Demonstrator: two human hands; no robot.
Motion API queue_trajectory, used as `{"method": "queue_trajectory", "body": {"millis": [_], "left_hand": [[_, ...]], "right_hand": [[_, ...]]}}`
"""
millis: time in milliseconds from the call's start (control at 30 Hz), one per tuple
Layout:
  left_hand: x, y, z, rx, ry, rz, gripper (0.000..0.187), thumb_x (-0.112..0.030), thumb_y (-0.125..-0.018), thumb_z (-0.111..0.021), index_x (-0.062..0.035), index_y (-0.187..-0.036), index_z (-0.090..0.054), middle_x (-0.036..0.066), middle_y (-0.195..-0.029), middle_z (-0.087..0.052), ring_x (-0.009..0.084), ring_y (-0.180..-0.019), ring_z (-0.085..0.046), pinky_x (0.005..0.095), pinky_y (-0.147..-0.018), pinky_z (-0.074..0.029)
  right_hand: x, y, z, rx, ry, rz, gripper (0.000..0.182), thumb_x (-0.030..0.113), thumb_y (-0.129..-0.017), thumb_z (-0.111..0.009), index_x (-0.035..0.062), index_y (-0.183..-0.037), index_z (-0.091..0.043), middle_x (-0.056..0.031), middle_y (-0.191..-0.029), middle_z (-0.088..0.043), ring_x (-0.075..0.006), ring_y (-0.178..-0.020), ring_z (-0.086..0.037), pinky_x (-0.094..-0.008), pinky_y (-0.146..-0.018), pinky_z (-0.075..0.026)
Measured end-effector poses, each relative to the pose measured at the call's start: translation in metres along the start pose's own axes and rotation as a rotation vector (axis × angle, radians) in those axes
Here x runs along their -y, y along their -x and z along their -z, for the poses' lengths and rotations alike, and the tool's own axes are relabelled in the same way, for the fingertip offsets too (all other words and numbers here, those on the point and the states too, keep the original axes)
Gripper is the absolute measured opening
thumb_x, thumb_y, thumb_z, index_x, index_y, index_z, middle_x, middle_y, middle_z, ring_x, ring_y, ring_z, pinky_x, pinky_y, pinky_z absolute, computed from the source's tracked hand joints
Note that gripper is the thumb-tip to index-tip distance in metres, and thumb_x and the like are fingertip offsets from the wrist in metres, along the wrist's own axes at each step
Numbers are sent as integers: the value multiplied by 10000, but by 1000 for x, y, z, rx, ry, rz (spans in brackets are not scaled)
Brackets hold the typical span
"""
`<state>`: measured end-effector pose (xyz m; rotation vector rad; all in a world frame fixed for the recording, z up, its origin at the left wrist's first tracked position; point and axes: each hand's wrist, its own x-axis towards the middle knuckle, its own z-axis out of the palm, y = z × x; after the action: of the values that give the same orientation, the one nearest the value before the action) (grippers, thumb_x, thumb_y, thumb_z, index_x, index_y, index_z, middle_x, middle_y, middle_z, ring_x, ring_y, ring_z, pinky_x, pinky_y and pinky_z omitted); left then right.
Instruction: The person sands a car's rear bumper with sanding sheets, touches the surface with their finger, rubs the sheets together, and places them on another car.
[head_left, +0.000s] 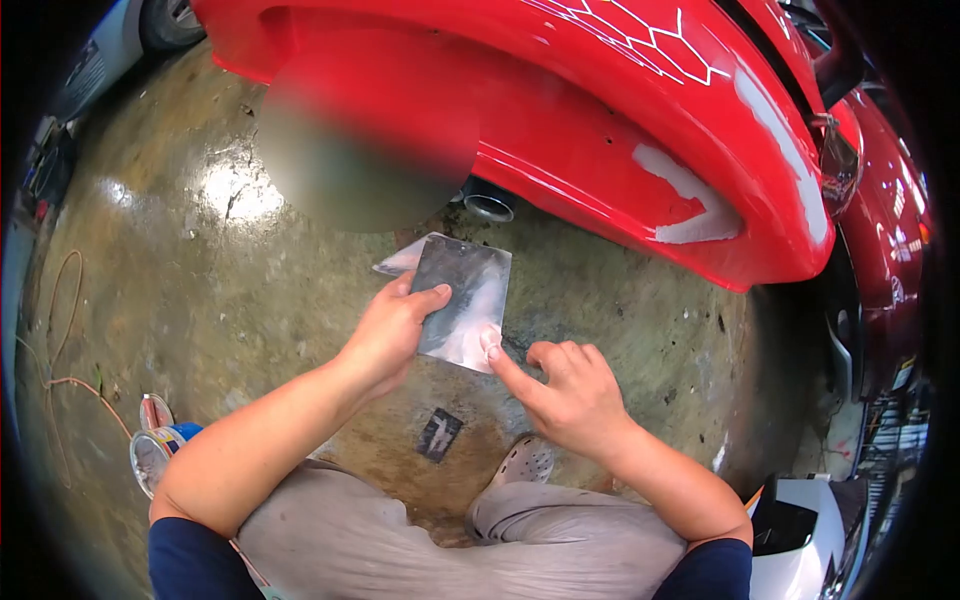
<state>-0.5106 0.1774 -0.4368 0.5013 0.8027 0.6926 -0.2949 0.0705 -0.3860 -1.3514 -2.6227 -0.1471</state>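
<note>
Knees in grey trousers (400, 540) fill the bottom of the view, above a concrete floor (200, 280). Left hand (385, 330) grips a flat metal plate (462, 300) by its left edge, thumb on top, fingers curled beneath. Right hand (570, 395) is loosely curled, its forefinger pressing the smeared filler at the plate's lower corner (it holds nothing). Beyond hangs a red car bumper (620, 130) with white filler patches (690, 200) and an exhaust pipe (488, 203).
</note>
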Motion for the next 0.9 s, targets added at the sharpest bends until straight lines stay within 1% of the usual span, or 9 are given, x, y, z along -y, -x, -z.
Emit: {"method": "queue_trajectory", "body": {"millis": [167,267,367,433,533,600,700,800,900], "left_hand": [[3,3,-2,-44,15,-20,397,-90,-979,-551,25,-1353,-483,123,-1203,-641,210,-1062,-643,364,-942,-526],[2,-1,2,-51,15,-49,403,-89,-969,-558,29,-1348,-491,120,-1203,-646,210,-1061,-641,362,-957,-511],[8,-7,5,-8,-44,-70,399,-93,-963,-562,30,-1339,-506,117,-1198,-651,203,-1059,-639,347,-964,-494],[8,-4,1,12,-102,-56,393,-98,-962,-562,31,-1331,-515,113,-1190,-654,192,-1056,-638,333,-962,-486],[7,-2,-3,75,-152,-37,397,-103,-961,-561,32,-1332,-518,108,-1187,-654,177,-1046,-634,319,-952,-481],[5,-1,-5,80,-165,-20,404,-109,-961,-562,38,-1335,-514,105,-1180,-655,171,-1039,-632,319,-947,-482],[5,0,-8,87,-181,-12,415,-119,-961,-564,43,-1340,-511,102,-1173,-657,166,-1035,-630,317,-943,-483],[4,0,-10,100,-212,4,425,-125,-961,-565,47,-1346,-508,101,-1172,-657,164,-1035,-629,316,-943,-483],[3,-1,-11,121,-222,19,431,-127,-960,-564,48,-1350,-506,100,-1176,-656,163,-1037,-628,313,-947,-479]], "right_hand": [[-1,-1,2,65,103,-23,601,97,-802,-650,219,-1386,-572,-49,-963,-543,-193,-784,-527,-322,-659,-401],[-12,14,13,102,104,-128,607,80,-804,-647,196,-1394,-564,-75,-1005,-573,-235,-794,-571,-354,-675,-445],[-52,35,27,60,14,-441,583,51,-836,-607,152,-1407,-545,-129,-1008,-593,-308,-812,-615,-404,-709,-491],[-89,46,42,-16,-117,-702,555,38,-868,-561,118,-1416,-521,-195,-980,-618,-366,-856,-640,-454,-757,-523],[-140,56,60,25,169,-790,533,100,-893,-548,119,-1423,-506,-235,-970,-657,-397,-893,-663,-500,-767,-531],[-161,57,70,120,375,-834,537,134,-894,-549,127,-1429,-500,-237,-980,-674,-417,-886,-672,-522,-764,-534],[-179,54,77,236,535,-776,555,166,-892,-554,150,-1443,-492,-223,-985,-683,-423,-807,-682,-515,-704,-550],[-197,58,74,250,666,-662,594,171,-870,-579,160,-1457,-489,-203,-965,-689,-382,-718,-690,-484,-616,-566],[-203,61,63,351,866,-642,648,193,-861,-589,154,-1492,-446,-167,-897,-679,-325,-648,-691,-443,-541,-559]]}}
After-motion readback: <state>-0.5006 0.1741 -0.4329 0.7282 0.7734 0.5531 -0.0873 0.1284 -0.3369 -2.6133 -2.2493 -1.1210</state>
